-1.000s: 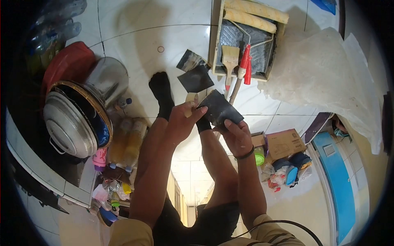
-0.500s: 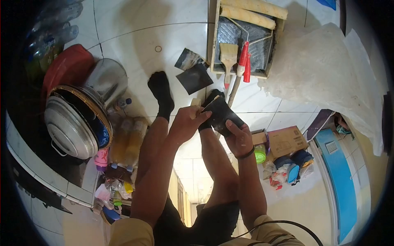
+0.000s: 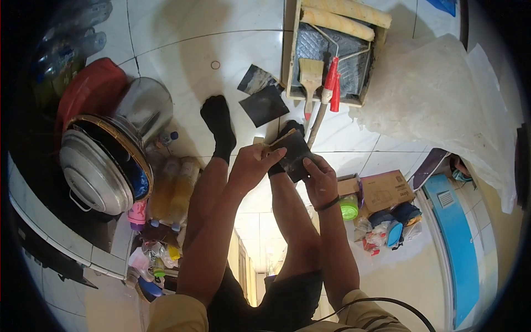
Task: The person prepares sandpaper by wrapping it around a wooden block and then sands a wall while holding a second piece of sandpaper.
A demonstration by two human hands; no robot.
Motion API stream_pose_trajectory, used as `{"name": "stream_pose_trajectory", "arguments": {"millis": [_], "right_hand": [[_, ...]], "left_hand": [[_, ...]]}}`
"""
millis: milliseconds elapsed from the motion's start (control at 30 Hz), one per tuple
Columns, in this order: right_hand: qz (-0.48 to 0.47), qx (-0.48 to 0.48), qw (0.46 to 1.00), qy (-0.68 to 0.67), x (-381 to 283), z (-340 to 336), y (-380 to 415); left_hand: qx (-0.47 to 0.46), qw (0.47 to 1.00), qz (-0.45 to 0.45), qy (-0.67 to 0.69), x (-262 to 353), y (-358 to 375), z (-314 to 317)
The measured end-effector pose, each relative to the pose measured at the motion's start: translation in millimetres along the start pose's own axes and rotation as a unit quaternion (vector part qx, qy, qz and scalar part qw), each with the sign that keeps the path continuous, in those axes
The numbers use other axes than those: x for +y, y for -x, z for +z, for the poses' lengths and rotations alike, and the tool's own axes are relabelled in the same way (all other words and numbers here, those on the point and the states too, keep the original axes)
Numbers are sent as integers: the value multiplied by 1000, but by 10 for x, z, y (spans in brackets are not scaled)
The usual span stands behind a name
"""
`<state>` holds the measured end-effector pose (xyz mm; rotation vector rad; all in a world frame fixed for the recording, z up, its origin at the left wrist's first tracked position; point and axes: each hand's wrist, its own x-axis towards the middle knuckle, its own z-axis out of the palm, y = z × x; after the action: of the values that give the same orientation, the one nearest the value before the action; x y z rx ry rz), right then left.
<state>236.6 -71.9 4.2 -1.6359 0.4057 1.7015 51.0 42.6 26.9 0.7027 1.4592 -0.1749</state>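
Twelve o'clock is straight ahead of me, and the dark sheet in my hands is the middle of the clock. At nine o'clock, well apart from me, is a shiny metal lid [image 3: 91,171]. Next comes my left hand [image 3: 251,167], also at nine o'clock but right at the sheet. Its thumb and fingers pinch the sheet's left edge. A small pale thing [image 3: 258,140] peeks out just past these fingers, and I cannot tell what it is. At eleven o'clock two dark pieces [image 3: 264,106] lie on the floor [image 3: 166,61], one partly over the other.

The dark sheet [image 3: 295,157] is up off the floor, above my foot, with a brown edge at its top left. I think it is light, thin and a bit bendy, and maybe rough, so it should not slip much. It could crease or rip if pulled hard. The edges look like the best place to hold it.

My right hand [image 3: 319,180] is at four o'clock, pinching the right side with the thumb on top. At one o'clock sits a tray [image 3: 312,47] with a paint brush [image 3: 311,74]. At two o'clock is a big cloudy plastic sheet [image 3: 437,94].
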Motion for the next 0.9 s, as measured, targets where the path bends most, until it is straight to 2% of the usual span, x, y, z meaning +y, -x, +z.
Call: {"name": "stream_pose_trajectory", "arguments": {"millis": [400,533,633,733,833,900], "right_hand": [[27,-23,999,-16,-15,200,3],[7,-51,999,1,-28,218,25],[1,-63,998,16,-85,264,63],[12,-101,995,14,-60,234,64],[19,-124,992,-6,-39,258,86],[18,-135,991,-7,-60,296,108]], "left_hand": [[-9,999,34,9,-140,-12,-66],[6,990,117,81,-546,-194,134],[-1,991,117,66,-657,-232,161],[-31,988,108,109,-790,-278,177],[-113,978,46,169,-820,-262,146],[-125,970,40,206,-825,-247,142]]}}
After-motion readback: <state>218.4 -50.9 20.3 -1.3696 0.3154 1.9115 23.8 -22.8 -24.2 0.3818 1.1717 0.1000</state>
